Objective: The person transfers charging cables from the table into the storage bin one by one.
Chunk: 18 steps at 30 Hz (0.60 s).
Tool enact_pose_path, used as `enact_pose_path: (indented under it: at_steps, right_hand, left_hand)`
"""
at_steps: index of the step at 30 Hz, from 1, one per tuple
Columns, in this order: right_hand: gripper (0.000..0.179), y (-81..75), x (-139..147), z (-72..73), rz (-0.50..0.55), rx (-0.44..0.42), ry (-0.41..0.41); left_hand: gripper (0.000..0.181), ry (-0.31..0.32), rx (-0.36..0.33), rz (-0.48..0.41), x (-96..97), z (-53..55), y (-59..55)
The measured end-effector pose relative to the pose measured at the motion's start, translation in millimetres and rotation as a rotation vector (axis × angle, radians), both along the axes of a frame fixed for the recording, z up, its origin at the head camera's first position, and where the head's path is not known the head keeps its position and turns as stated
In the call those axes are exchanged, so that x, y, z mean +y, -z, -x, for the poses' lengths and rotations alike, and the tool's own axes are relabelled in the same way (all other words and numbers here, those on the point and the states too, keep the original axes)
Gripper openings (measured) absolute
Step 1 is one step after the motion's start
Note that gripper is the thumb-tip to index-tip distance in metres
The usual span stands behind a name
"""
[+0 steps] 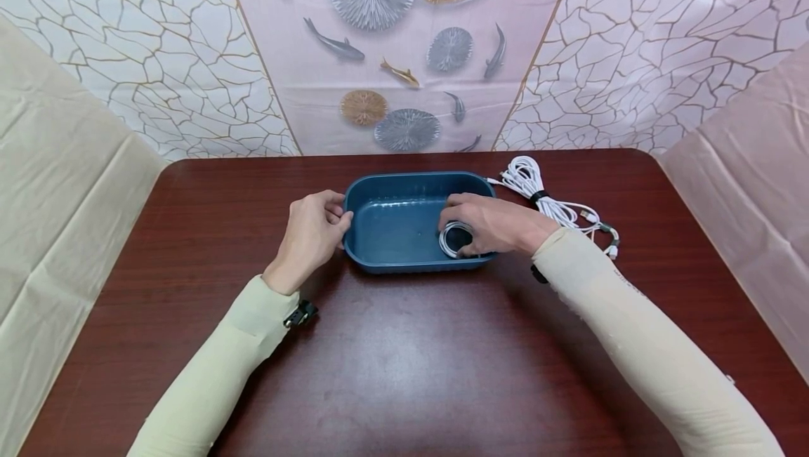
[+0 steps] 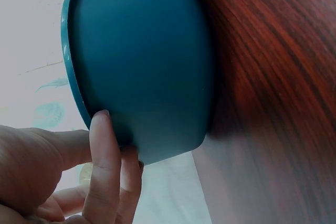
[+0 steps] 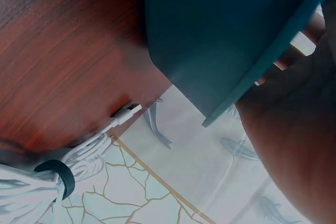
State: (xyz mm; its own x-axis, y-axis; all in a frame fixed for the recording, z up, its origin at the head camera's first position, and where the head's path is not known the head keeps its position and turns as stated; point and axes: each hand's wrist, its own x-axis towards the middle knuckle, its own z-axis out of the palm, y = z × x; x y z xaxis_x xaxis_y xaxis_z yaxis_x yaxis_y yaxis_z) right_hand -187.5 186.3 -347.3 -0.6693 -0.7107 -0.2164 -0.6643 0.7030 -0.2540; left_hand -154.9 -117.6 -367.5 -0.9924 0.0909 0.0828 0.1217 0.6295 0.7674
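Observation:
A dark blue rectangular plastic tub (image 1: 385, 236) with rounded corners sits on the table. My left hand (image 1: 310, 236) pinches its left rim; in the left wrist view, fingers (image 2: 105, 166) lie against the outer wall (image 2: 142, 66) with the thumb side over the rim. Inside the tub's right end, my right hand (image 1: 489, 222) reaches over the rim and holds a coiled white cable (image 1: 445, 241) near the floor. The coil is partly covered by the fingers. In the right wrist view the tub's wall (image 3: 220, 35) hides most of that hand's fingers and the coil.
Right of the tub lie white cables (image 1: 524, 175) bundled with a black strap (image 1: 539, 196); their plugs trail toward the right. The dark red wooden table (image 1: 392, 366) meets a patterned cloth backdrop (image 1: 404, 71) behind. Pale cloth stands at both sides.

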Motion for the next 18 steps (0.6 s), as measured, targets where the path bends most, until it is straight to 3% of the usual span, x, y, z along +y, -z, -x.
enact_pose_path:
  at_steps: [9,18]
  right_hand:
    - [0.041,-8.6,7,-1.1,0.025,-0.035,0.031]
    - [0.046,-16.2,13,-4.6,0.021,-0.004,0.042]
  left_hand:
    - [0.032,0.007,0.013,0.007,-0.4,0.3,0.8]
    - [0.032,0.005,0.010,0.014,-0.1,0.1,1.2]
